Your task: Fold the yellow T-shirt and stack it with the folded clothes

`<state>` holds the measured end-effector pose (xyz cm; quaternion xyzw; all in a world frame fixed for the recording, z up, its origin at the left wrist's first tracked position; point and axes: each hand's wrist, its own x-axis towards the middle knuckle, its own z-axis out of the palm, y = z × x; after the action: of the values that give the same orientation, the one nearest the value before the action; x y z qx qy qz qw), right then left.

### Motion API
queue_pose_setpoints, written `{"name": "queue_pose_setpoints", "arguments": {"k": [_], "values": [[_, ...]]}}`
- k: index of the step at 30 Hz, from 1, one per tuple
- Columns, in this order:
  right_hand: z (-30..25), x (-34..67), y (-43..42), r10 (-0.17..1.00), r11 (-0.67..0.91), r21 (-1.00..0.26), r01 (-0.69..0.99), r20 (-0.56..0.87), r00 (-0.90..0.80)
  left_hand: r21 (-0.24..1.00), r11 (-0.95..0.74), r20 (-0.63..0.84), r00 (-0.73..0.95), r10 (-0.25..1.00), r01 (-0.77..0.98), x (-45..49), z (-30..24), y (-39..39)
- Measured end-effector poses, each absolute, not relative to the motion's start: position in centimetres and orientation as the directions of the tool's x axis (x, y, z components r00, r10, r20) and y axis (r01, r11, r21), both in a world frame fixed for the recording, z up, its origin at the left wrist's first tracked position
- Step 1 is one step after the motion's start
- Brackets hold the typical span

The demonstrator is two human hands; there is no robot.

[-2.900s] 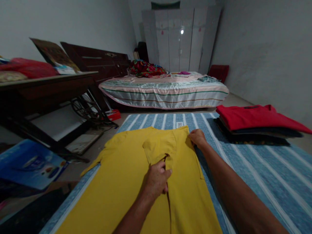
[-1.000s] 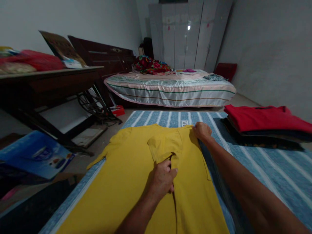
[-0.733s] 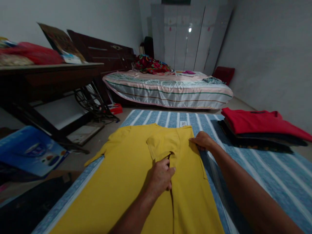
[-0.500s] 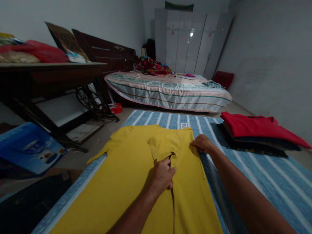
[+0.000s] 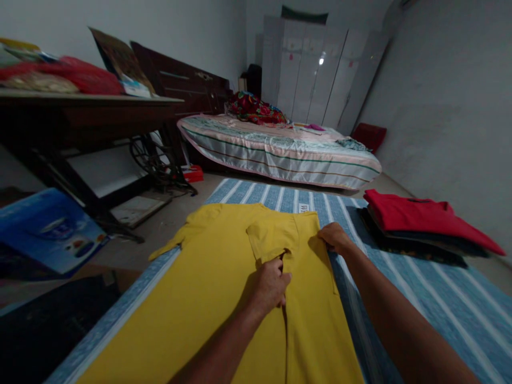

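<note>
A yellow shirt lies spread on a blue-and-white striped cloth. Its right side is folded inward, with one short sleeve lying on top of the body; the other sleeve sticks out at the left. My left hand pinches the folded side near that upper sleeve's underarm, some fingertips tucked out of sight in the fabric. At the shirt's right folded edge, below the shoulder, my right hand grips the cloth between thumb and fingers.
A stack of folded clothes with a red garment on top sits at the right. Beyond is a bed with a patterned cover. To the left are a treadle sewing table, a blue box and dark clothing.
The view has tilted and shifted slightly, so the room sits a little differently in the picture. Both hands keep their places on the yellow shirt, whose fold looks the same.
</note>
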<state>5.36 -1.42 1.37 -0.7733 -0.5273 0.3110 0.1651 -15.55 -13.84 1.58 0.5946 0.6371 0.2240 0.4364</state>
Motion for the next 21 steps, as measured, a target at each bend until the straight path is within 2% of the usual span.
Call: {"name": "queue_pose_setpoints", "arguments": {"k": [4, 8, 15, 21], "values": [[1.4, 5.2, -1.4, 0.885, -0.445, -0.564, 0.696, -0.399, 0.242, 0.792, 0.189, -0.289, 0.083, 0.954, 0.581, -15.6, 1.7, -13.8], [0.9, 5.3, -1.4, 0.879, -0.454, -0.549, 0.702, -0.403, 0.254, 0.788, 0.194, -0.295, 0.083, 0.952, 0.584, -15.6, 2.0, -14.0], [0.6, 5.6, -1.5, 0.907, -0.408, -0.500, 0.764, -0.317, 0.277, 0.773, 0.206, -0.301, 0.062, 0.952, 0.600, -15.4, 2.5, -14.1], [1.5, 5.9, -1.3, 0.935, -0.348, -0.378, 0.858, -0.203, 0.290, 0.783, 0.190, -0.291, 0.078, 0.953, 0.593, -15.5, 2.3, -14.0]]}}
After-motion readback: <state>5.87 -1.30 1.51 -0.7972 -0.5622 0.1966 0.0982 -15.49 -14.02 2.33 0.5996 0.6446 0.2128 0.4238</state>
